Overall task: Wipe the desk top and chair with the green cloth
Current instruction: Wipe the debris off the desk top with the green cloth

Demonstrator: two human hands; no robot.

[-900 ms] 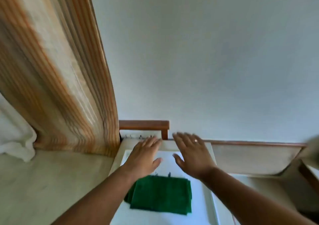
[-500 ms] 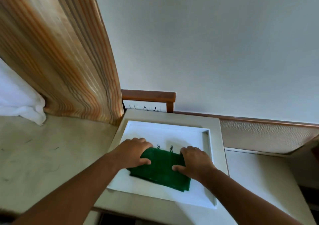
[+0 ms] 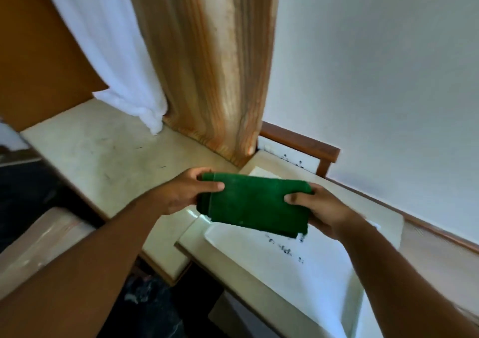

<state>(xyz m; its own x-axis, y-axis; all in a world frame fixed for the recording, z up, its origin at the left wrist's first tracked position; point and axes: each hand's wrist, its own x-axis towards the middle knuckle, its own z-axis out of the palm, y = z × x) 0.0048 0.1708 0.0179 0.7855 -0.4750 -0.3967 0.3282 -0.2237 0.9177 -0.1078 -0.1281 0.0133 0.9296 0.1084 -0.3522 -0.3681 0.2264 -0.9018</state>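
A folded green cloth (image 3: 254, 204) hangs in the air above the near-left corner of the cream desk top (image 3: 383, 209). My left hand (image 3: 181, 191) pinches the cloth's left edge, thumb on top. My right hand (image 3: 321, 212) grips its right edge the same way. Below the cloth lies a white sheet (image 3: 298, 265) with small black marks, set into the desk top. A brown wooden chair back rail (image 3: 305, 142) shows behind the desk against the wall; the chair's seat is hidden.
A cream ledge (image 3: 103, 151) runs to the left of the desk, with a striped orange curtain (image 3: 207, 65) and a white curtain (image 3: 108, 42) hanging onto it. A pale wall (image 3: 375, 65) stands behind. A shiny wrapped surface (image 3: 41, 239) sits at lower left above dark floor (image 3: 147, 309).
Both hands went from pressing on the cloth on the white sheet to lifting it off the desk. The view has swung to the left and tilted.
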